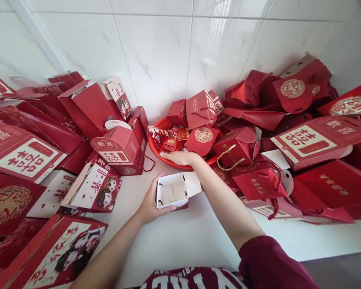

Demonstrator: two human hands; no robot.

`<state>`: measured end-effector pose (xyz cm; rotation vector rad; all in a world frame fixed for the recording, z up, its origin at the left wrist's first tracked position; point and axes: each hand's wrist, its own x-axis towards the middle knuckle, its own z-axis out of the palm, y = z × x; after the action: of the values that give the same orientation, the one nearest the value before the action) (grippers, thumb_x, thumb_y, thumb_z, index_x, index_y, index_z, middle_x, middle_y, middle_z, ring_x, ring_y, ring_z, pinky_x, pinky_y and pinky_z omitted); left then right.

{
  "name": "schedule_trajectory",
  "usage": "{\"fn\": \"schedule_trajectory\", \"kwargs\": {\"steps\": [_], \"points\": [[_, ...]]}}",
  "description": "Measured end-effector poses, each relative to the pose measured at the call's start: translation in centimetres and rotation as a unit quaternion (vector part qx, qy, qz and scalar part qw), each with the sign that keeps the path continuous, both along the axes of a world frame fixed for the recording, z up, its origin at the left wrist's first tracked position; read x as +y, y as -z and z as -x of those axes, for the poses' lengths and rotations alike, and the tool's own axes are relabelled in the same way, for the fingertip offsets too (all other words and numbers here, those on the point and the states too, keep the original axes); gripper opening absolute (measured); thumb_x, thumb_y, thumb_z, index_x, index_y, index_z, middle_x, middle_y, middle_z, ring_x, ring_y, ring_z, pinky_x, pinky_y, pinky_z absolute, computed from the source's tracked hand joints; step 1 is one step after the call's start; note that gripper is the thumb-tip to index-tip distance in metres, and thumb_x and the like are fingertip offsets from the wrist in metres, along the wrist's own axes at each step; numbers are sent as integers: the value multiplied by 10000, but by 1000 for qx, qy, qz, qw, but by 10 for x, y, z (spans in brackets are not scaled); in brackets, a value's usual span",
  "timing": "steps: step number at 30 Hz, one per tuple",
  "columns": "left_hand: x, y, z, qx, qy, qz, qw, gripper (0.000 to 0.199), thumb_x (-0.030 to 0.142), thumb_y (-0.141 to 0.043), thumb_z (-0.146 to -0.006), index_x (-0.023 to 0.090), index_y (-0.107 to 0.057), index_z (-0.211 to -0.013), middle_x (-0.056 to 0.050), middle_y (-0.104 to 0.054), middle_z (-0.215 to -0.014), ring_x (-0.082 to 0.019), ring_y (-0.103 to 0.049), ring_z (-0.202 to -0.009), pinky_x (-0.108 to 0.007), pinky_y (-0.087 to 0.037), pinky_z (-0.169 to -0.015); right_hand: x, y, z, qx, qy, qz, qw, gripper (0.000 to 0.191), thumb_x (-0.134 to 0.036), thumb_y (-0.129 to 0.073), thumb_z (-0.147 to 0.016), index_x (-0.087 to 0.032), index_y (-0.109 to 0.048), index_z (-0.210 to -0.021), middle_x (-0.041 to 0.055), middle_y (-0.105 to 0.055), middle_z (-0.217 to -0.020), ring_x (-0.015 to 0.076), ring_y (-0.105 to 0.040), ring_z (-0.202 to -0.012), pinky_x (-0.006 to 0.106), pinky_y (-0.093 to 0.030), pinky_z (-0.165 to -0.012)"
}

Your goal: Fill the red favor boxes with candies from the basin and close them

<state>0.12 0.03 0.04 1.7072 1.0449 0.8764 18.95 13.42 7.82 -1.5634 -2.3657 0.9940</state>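
Note:
An open box [172, 192] with a white inside and a raised flap on its right stands on the white surface, and nothing shows inside it. Fingers and thumb of my left hand [152, 204] wrap its left and front sides. Behind the box, my right hand [176, 157] reaches over the near rim of a red basin [153, 147], its fingers held together and low at the basin's edge. Whether it holds anything is hidden. Small wrapped red packets [168, 136] lie in the basin by that hand, with red boxes beside them.
Red gift boxes and bags are heaped on the left [27, 160] and on the right [309, 140]. A red box with a rounded handle [118, 148] stands left of the basin. A white tiled wall [156, 48] rises behind.

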Motion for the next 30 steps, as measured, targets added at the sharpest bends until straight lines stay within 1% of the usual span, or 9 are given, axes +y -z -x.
{"fn": "schedule_trajectory", "kwargs": {"steps": [3,6,9,13,17,21,23,26,30], "points": [[-1,1,1,7,7,1,1000,1080,409,-836,-666,231,-180,-1505,-154,-479,-1407,-348,-492,-1304,-502,-402,-1108,-5,-2,-4,27,4,-36,999,415,-420,-472,-984,-180,-641,-1277,105,-650,-1323,271,-619,-1197,358,-450,-1004],[-1,3,2,11,14,5,1000,1095,406,-844,-658,238,-173,-1507,-156,-463,-1424,-352,-469,-1327,-507,-388,-1118,-16,-4,-7,52,28,-87,994,326,-275,-527,-959,-186,-642,-1250,97,-697,-1237,254,-651,-1128,340,-464,-967],[-2,4,2,11,14,8,1000,1093,404,-846,-656,238,-177,-1503,-155,-453,-1435,-350,-457,-1337,-510,-375,-1128,-30,-4,-10,72,53,-126,988,319,-249,-493,-977,-207,-626,-1264,81,-730,-1150,243,-660,-1107,347,-457,-976],[-1,3,1,5,10,6,1000,1085,402,-849,-648,232,-192,-1494,-150,-436,-1442,-342,-458,-1332,-500,-374,-1132,-42,1,-11,112,86,-175,974,419,-197,-520,-960,-227,-526,-1377,70,-723,-1158,212,-672,-1083,323,-470,-961],[-1,3,0,1,10,3,1000,1072,397,-849,-651,228,-201,-1487,-147,-449,-1424,-334,-465,-1326,-485,-392,-1123,-45,11,-9,164,116,-221,955,318,-228,-547,-948,-192,-588,-1262,101,-731,-1074,233,-695,-989,335,-507,-864],[-2,2,0,-5,10,0,1000,1066,401,-844,-656,216,-203,-1488,-158,-447,-1429,-342,-462,-1333,-492,-399,-1118,-49,11,-9,286,128,-248,917,269,-317,-551,-959,-196,-581,-1197,73,-714,-1042,194,-687,-929,294,-506,-831],[-2,1,0,-3,8,0,1000,1066,401,-846,-652,209,-210,-1487,-166,-446,-1431,-351,-461,-1335,-503,-402,-1114,-55,3,-14,339,117,-236,903,277,-372,-564,-953,-190,-586,-1159,35,-698,-924,160,-665,-817,264,-503,-776],[-1,0,-2,-22,18,-9,1000,1047,384,-845,-657,212,-227,-1484,-169,-435,-1448,-358,-446,-1351,-517,-388,-1124,-68,-14,-27,356,47,-157,920,305,-421,-600,-929,-191,-607,-1130,-19,-648,-766,127,-600,-685,242,-483,-691],[0,3,-2,-34,25,-14,999,1048,361,-858,-650,234,-238,-1486,-158,-438,-1454,-359,-454,-1348,-529,-376,-1132,-82,-33,-50,324,-53,-31,944,399,-337,-676,-879,-223,-587,-1250,-14,-696,-833,131,-633,-726,252,-506,-700]]}}
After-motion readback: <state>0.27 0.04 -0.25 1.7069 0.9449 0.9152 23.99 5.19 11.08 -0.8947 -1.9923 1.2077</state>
